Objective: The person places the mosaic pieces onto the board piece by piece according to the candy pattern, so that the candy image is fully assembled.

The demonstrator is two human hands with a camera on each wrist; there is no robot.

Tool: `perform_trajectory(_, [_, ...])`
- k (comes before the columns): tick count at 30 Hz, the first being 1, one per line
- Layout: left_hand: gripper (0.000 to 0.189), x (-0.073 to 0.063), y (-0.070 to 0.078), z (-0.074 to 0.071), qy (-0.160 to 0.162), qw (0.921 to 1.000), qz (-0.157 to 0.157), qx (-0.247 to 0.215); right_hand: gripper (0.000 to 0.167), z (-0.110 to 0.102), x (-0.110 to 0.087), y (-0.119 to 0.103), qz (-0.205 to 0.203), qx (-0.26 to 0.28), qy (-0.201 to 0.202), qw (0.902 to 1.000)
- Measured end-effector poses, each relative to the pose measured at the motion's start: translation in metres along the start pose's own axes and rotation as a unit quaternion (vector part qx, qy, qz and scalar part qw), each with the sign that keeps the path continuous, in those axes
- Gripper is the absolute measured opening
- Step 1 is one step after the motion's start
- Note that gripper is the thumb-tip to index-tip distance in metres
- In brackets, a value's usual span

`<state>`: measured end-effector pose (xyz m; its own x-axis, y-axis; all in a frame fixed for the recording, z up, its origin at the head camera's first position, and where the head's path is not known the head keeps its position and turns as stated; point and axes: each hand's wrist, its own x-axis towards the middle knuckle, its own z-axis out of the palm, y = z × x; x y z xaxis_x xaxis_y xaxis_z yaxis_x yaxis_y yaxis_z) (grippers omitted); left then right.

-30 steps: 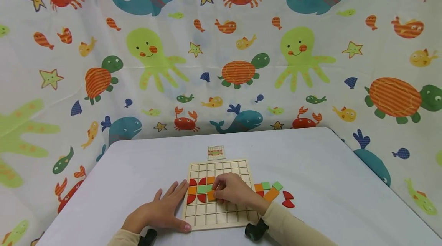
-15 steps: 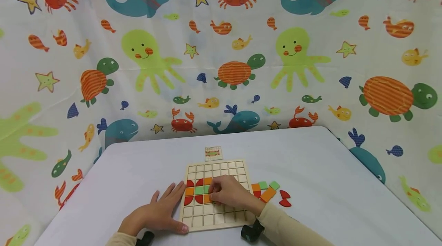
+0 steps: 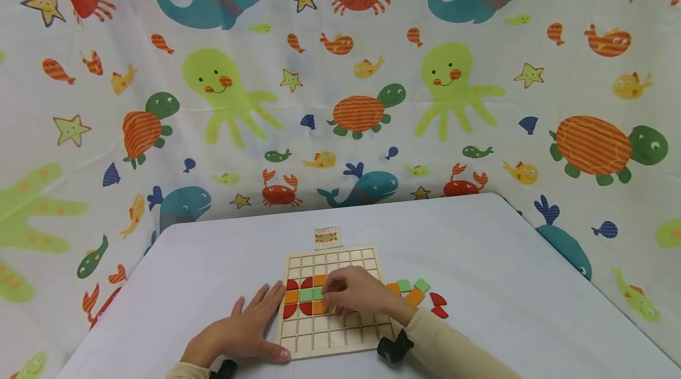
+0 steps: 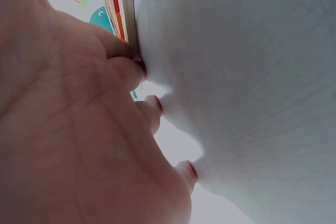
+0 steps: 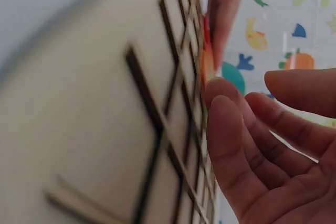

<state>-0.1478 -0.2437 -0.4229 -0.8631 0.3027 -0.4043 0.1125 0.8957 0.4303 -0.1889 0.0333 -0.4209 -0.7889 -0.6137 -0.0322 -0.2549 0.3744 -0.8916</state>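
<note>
A wooden grid board [image 3: 330,354] lies on the white table, with red quarter-circle tiles [image 3: 305,308], orange square tiles and green square tiles [image 3: 305,295] set in its left cells. My right hand [image 3: 356,290] is over the board, fingertips right at the edge of the lower orange tile [image 3: 319,308]. In the right wrist view its thumb and fingers [image 5: 226,124] are loosely bent, with no tile showing between them; an orange tile [image 5: 208,64] appears just beyond. My left hand [image 3: 247,323] lies spread along the board's left edge, fingertips and thumb touching it.
Loose tiles lie right of the board: orange [image 3: 415,297], green [image 3: 422,285] and red quarter circles [image 3: 438,298]. A small pattern card [image 3: 327,237] is behind the board. A sea-animal curtain [image 3: 319,71] hangs behind the table [image 3: 223,255].
The lower orange tile, tilted in my right fingers a second ago, now lies in line with the cells. My right fingertips have eased off it. The left hand stays at the board's edge.
</note>
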Motion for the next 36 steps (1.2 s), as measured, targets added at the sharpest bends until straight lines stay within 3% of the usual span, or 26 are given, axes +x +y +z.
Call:
perform_trajectory(11, [0.132, 0.003, -0.005, 0.004, -0.002, 1.0000, -0.007, 0.003, 0.021, -0.054, -0.015, -0.002, -0.029, -0.025, 0.022, 0.9990])
perform_trajectory(18, [0.132, 0.003, -0.006, 0.006, -0.002, 1.0000, -0.010, -0.001, 0.021, -0.078, -0.027, 0.006, -0.004, -0.049, -0.001, 0.9988])
perform_trajectory(27, [0.132, 0.002, -0.003, 0.004, -0.002, 1.0000, -0.009, 0.001, 0.016, -0.104, -0.037, 0.019, -0.012, -0.120, -0.009, 0.9926])
perform_trajectory(36, [0.133, 0.002, 0.000, 0.002, 0.002, 1.0000, -0.004, 0.005, 0.014, -0.117, -0.043, 0.028, 0.038, -0.150, -0.032, 0.9874])
